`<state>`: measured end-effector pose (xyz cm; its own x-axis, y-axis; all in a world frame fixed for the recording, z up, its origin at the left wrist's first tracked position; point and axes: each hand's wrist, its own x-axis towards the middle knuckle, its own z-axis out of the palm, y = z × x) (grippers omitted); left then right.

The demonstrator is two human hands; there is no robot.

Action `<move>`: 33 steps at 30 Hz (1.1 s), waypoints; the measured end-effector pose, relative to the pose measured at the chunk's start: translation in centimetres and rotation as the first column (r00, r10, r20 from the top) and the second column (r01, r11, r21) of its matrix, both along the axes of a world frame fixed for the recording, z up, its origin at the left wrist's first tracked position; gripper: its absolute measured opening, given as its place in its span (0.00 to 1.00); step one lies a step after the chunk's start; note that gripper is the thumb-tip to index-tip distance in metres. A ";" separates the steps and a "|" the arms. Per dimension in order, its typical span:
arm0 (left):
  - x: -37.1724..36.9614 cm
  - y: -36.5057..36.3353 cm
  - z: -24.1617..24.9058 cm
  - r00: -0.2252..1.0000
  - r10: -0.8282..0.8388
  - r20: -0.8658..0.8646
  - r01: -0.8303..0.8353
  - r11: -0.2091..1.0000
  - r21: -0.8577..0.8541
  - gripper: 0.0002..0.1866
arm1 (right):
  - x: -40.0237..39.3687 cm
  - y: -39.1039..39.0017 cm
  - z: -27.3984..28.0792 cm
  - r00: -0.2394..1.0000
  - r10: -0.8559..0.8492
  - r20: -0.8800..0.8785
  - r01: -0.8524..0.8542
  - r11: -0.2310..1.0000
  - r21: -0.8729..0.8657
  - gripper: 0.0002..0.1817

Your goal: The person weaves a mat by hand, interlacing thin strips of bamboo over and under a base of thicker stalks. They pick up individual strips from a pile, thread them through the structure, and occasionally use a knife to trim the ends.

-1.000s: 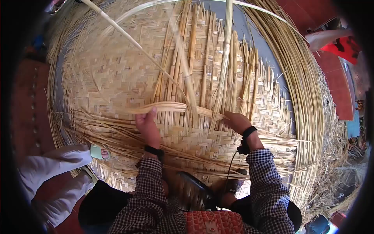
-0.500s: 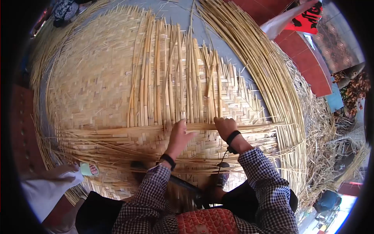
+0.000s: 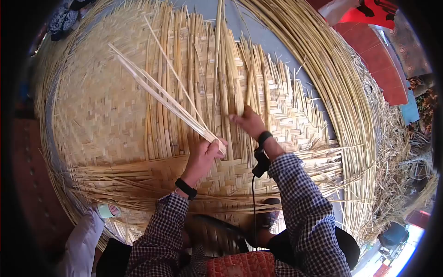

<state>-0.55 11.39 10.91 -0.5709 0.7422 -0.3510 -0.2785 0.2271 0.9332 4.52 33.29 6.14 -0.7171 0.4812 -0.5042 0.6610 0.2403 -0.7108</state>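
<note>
My left hand (image 3: 203, 158) is closed round the near ends of several pale split reed strips (image 3: 168, 102), which fan out up and left above the mat. Just to the right, my right hand (image 3: 249, 123) has its thumb and fingers on an upright reed strip (image 3: 237, 94); the fingertips are partly hidden. Under both hands spreads a large woven reed mat (image 3: 101, 106) with a herringbone pattern. Long upright strips lie over its middle, and a band of crosswise strips (image 3: 115, 173) runs along the near side.
A long bundle of reeds (image 3: 318, 51) curves along the right side, with loose straw (image 3: 392, 161) beyond it. Another person's foot in a pale green sandal (image 3: 107, 210) is at the lower left. A dark cord (image 3: 253, 203) hangs from my right wrist.
My left hand has taken hold of several strips and lifted them off the mat. My right hand has moved up and left, from the crosswise strip to the upright strips.
</note>
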 end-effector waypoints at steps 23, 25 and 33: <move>-0.3 -0.7 -5.0 0.891 -0.323 0.321 0.348 0.937 -0.023 0.50 | 3.8 -2.4 8.5 0.884 0.361 -0.297 -0.194 0.861 0.470 0.40; 0.8 -2.4 -4.8 0.892 -0.347 0.290 0.385 0.919 -0.084 0.50 | 2.3 -3.0 12.0 0.865 -0.016 -0.502 -0.107 0.971 -0.215 0.38; 1.0 -19.3 -12.5 0.427 0.853 0.299 -0.863 0.483 -0.147 0.05 | 9.5 1.9 -0.4 0.765 0.460 0.450 -0.638 0.451 0.624 0.22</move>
